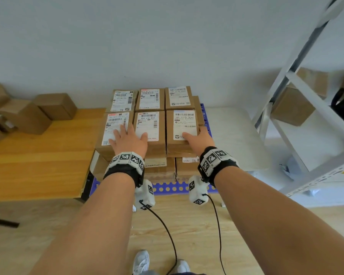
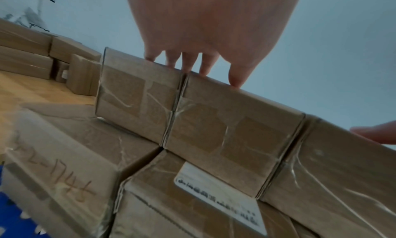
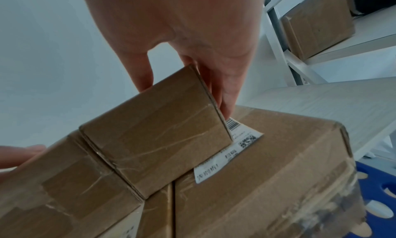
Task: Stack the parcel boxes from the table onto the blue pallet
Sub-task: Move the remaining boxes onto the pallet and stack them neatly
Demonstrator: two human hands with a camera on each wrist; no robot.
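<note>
Cardboard boxes [image 1: 149, 126] flush, edge to edge

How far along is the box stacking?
Well along: six labelled boxes top the stack on the blue pallet. The left hand rests flat on two of them; the right hand holds the near right box. Plain boxes remain on the table.

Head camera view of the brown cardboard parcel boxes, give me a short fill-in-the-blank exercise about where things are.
1. The top layer of brown cardboard parcel boxes shows ___ white shipping labels.
2. The perforated plastic pallet under the stack is ___ in colour.
3. The left hand lies ___ across two front boxes.
4. The unlabelled boxes wait on the ___ table.

Missing words: six; blue; flat; wooden
</note>
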